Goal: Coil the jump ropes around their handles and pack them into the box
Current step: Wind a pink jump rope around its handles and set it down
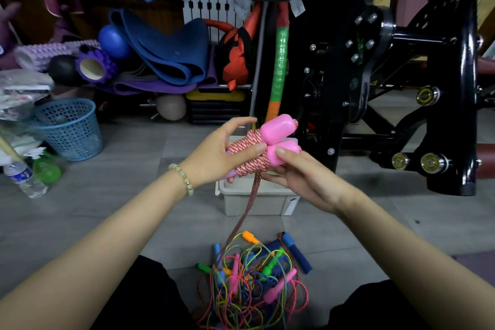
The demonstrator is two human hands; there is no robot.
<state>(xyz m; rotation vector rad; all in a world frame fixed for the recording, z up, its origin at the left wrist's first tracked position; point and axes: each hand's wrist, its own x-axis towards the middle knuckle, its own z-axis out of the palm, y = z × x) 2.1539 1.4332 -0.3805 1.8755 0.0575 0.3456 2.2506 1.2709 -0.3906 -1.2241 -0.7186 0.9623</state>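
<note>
I hold a pink-handled jump rope (276, 139) above the beige box (254, 201). Its red-and-white braided cord (249, 153) is wound in several turns around the two pink handles. My left hand (222, 153) grips the coiled part from the left, thumb on top. My right hand (300, 171) supports the handle ends from below, thumb pressing a pink handle. A loose stretch of the cord (245, 211) hangs down to the floor. A tangled pile of coloured jump ropes (251, 278) lies on the floor between my knees, with a blue handle (297, 252) at its right.
A black exercise machine frame (401, 88) stands close on the right. On the left are a blue mesh basket (69, 128), a water bottle (25, 179) and a green spray bottle (45, 166). Yoga mats (166, 53), foam rollers and balls fill the back.
</note>
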